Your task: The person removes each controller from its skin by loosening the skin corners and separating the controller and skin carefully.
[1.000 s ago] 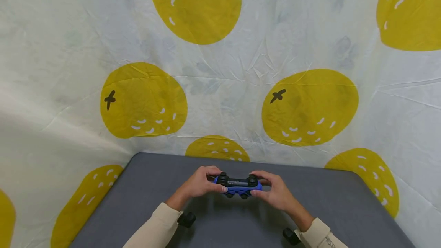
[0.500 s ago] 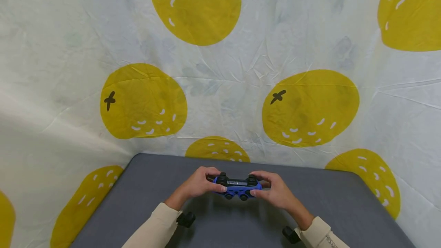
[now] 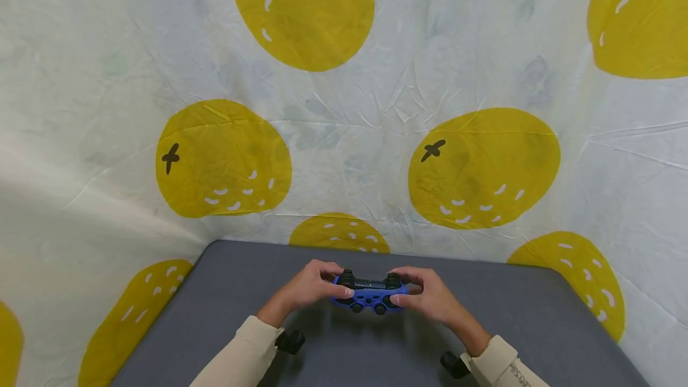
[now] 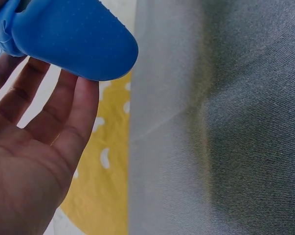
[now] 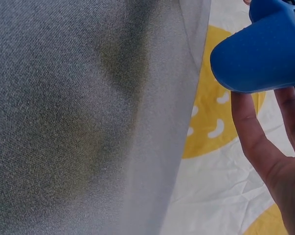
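A game controller (image 3: 369, 296) in a blue sleeve, with black shoulder buttons and thumbsticks, is held up over the grey table between both hands. My left hand (image 3: 310, 284) grips its left end, thumb on the front face and fingers behind. On the other end my right hand (image 3: 432, 297) holds it the same way, thumb near the right stick. The left wrist view shows a dotted blue grip (image 4: 83, 41) of the controller with fingertips against its underside. In the right wrist view the other blue grip (image 5: 260, 56) rests against the fingers.
The grey cloth-covered table (image 3: 236, 303) spreads under the hands. Behind it and at both sides hangs a white curtain (image 3: 349, 166) printed with large yellow fruit. A black wrist camera (image 3: 291, 342) sits at the left cuff, another black wrist camera (image 3: 454, 365) at the right.
The controller has tilted slightly, so more of its blue front face and thumbsticks shows in the head view. Both hands keep their hold and stay nearly in place.
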